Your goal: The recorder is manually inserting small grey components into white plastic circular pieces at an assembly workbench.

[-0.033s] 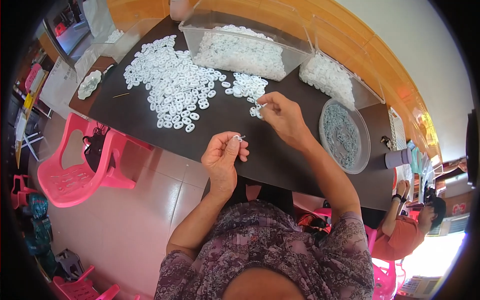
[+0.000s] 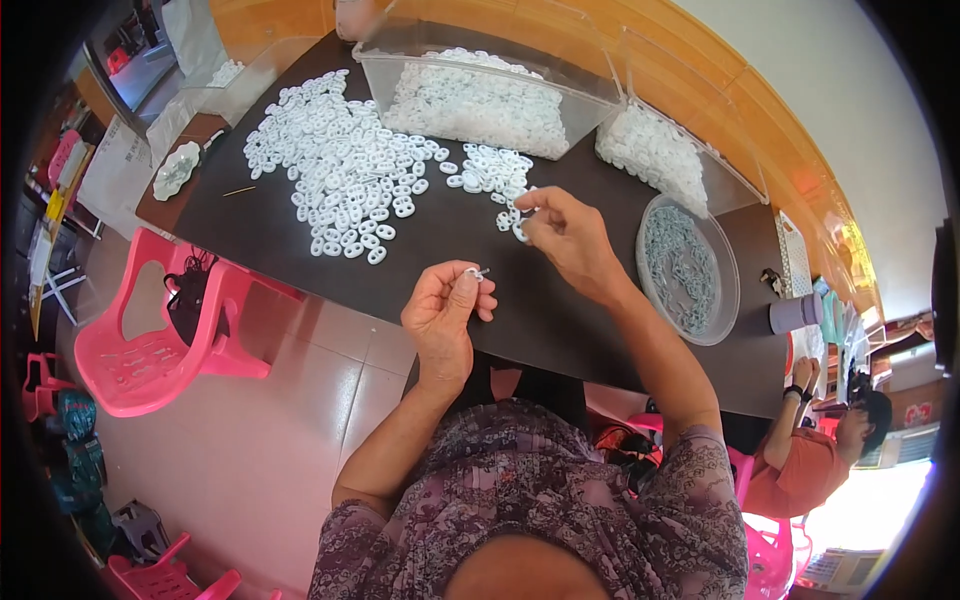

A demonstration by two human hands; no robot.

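Note:
My left hand (image 2: 445, 310) is closed, thumb against fingers, near the table's front edge. It pinches a small white piece with a grey metal pin (image 2: 479, 272); most of that piece is hidden by the fingertips. My right hand (image 2: 565, 230) reaches over the table with thumb and forefinger apart. Its fingertips are beside a few loose white oval pieces with two holes (image 2: 504, 221), at the near end of a small group of the same pieces (image 2: 494, 167). A much larger spread of these ovals (image 2: 340, 165) lies to the left.
Clear bins of white pieces (image 2: 480, 105) (image 2: 655, 155) stand at the back. On the right are a round tub of grey metal parts (image 2: 655, 290) and a purple cup (image 2: 796, 314). A pink chair (image 2: 130, 350) stands left; a person in orange (image 2: 805, 470) sits far right.
The right hand's fingertips have shifted slightly over the loose ovals. The left hand still pinches the small piece in nearly the same place.

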